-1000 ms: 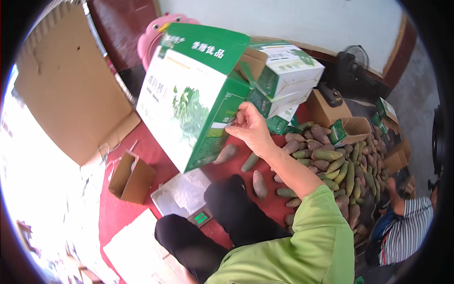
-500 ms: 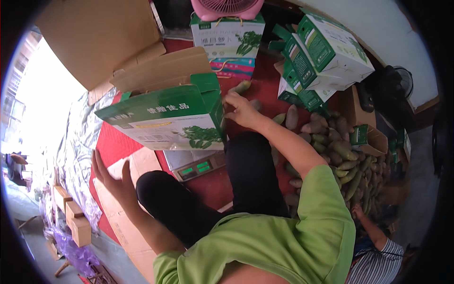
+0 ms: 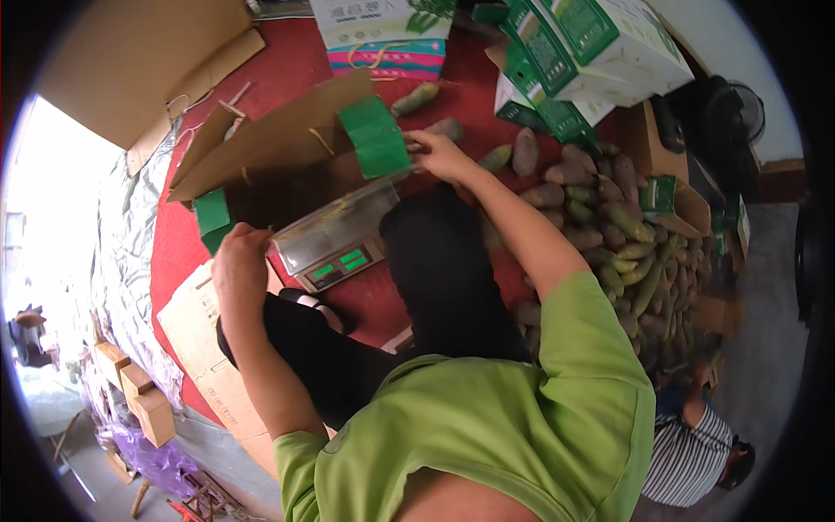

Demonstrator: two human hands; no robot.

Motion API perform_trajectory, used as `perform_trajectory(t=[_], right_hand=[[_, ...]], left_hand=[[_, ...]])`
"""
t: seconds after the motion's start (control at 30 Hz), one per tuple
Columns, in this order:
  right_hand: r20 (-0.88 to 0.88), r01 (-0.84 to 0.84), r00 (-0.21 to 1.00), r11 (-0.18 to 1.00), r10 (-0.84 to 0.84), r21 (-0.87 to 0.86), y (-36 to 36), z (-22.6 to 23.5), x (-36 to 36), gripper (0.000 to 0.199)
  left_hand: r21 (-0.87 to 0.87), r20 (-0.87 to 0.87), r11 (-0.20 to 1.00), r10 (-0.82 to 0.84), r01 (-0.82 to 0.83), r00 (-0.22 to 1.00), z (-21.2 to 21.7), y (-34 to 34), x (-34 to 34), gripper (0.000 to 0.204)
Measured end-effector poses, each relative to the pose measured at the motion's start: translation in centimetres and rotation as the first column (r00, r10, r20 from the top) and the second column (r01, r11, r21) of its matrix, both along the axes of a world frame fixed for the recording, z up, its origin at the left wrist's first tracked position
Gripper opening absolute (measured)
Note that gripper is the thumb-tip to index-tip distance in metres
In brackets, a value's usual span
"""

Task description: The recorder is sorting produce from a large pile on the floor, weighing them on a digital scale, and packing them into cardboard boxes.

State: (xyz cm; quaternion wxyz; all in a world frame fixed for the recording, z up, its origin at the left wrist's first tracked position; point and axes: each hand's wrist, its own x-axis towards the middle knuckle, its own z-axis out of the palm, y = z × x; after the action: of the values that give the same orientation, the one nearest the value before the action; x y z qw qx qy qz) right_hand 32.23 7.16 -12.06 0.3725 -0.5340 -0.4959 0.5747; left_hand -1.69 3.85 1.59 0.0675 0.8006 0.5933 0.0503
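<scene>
An open cardboard carton [image 3: 287, 152], brown inside with green end flaps, is between my hands with its open side turned toward me. My left hand [image 3: 242, 270] is closed at its near left corner, beside a green flap. My right hand [image 3: 442, 157] grips its right end by the other green flap; part of those fingers is hidden. Just in front of the carton is a weighing scale [image 3: 339, 268] with lit green displays and a shiny pan. Whether the carton touches the scale I cannot tell. A green radish [image 3: 415, 99] lies beyond the carton's right end.
Many radishes [image 3: 609, 226] are heaped on the right. Green-and-white cartons [image 3: 600, 52] stand at the back right, with another carton [image 3: 383, 22] at the back. Flattened cardboard [image 3: 213, 357] lies at my left. A co-worker in a striped shirt [image 3: 691, 452] is at the lower right.
My left hand was open and apart from the carton; now it holds the left corner. The carton has tipped, showing its inside instead of its printed front. The view has shifted too.
</scene>
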Motion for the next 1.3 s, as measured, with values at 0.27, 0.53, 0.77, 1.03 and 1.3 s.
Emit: perform_trajectory(t=[0.27, 0.53, 0.77, 1.03, 1.3], right_hand=[[-0.095, 0.071, 0.992, 0.995, -0.078, -0.071, -2.0, -0.4, 2.3, 0.043], [0.367, 0.546, 0.785, 0.837, -0.499, -0.031, -10.7, -14.0, 11.5, 0.038], [0.764, 0.698, 0.517, 0.707, -0.386, -0.115, -17.8, -21.3, 12.3, 0.072], [0.763, 0.720, 0.570, 0.633, -0.306, -0.284, -17.9, -24.0, 9.0, 0.104], [0.880, 0.673, 0.474, 0.657, -0.032, -0.339, -14.3, -22.3, 5.6, 0.106]], left_hand=[[0.038, 0.024, 0.998, 0.054, -0.055, 0.998, 0.7, -0.3, 1.3, 0.015], [0.012, 0.084, 0.998, 0.067, -0.068, 0.994, 0.6, -1.5, 1.6, 0.014], [0.000, 0.090, 0.997, 0.074, -0.074, 0.993, 0.2, -1.6, 1.3, 0.015], [-0.030, 0.084, 0.999, 0.032, -0.030, 0.996, 0.7, -1.9, 1.6, 0.021], [-0.010, 0.112, 1.000, 0.025, -0.024, 0.993, 0.4, -1.8, 1.0, 0.021]])
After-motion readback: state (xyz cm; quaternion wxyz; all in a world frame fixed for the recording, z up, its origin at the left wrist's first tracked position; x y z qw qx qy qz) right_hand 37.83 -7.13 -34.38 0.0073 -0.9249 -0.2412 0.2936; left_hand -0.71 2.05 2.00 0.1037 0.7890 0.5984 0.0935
